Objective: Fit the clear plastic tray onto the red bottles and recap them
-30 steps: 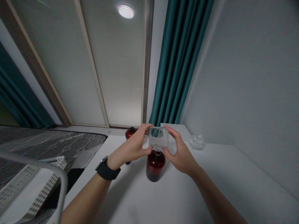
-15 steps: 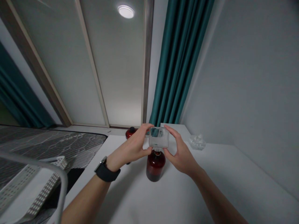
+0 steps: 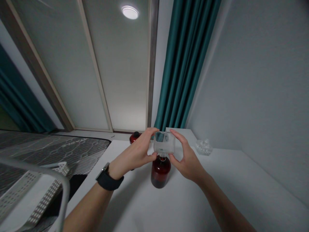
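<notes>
My left hand (image 3: 142, 148) and my right hand (image 3: 185, 158) hold a clear, square-sided bottle (image 3: 164, 143) between them, thumbs below and fingers above. The clear bottle is upside down, its narrow neck pointing at the mouth of a dark red-brown bottle (image 3: 160, 174). That brown bottle stands upright on the white table (image 3: 154, 206). Whether the two necks touch or one sits inside the other I cannot tell. Behind my left hand is a second red-brown bottle (image 3: 134, 138) with a black cap, partly hidden.
A crumpled clear plastic bag (image 3: 204, 147) lies on the right of the table near the wall. At the lower left are a white perforated basket (image 3: 36, 193) and a pale curved rail (image 3: 63, 183). A green curtain (image 3: 185, 74) hangs behind the table.
Both hands keep the clear bottle over the brown bottle in almost the same place. My left wrist has shifted very slightly left.
</notes>
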Available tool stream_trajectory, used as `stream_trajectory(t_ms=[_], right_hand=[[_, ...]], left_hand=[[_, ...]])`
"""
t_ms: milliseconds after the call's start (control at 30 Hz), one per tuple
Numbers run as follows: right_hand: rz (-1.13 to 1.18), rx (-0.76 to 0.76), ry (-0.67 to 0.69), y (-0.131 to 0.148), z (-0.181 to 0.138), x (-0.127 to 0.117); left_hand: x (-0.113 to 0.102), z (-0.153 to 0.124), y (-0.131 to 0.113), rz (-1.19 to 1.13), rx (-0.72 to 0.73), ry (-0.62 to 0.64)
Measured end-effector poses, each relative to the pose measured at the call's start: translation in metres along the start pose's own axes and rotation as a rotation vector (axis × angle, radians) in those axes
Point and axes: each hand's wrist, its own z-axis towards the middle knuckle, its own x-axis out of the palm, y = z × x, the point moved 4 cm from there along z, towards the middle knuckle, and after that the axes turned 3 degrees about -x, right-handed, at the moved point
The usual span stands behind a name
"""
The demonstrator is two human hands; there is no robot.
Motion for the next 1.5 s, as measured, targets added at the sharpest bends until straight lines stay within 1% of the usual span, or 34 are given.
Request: stream_trajectory(t_ms=[500, 1500], right_hand=[[0.004, -0.016, -0.008, 0.0009, -0.0002, -0.001], [-0.012, -0.053, -0.032, 0.0058, 0.0006, -0.003]], left_hand=[[-0.0018, 0.0006, -0.0052, 0.032, 0.021, 0.019], [-0.0046, 0.0005, -0.0077, 0.052, 0.089, -0.031]])
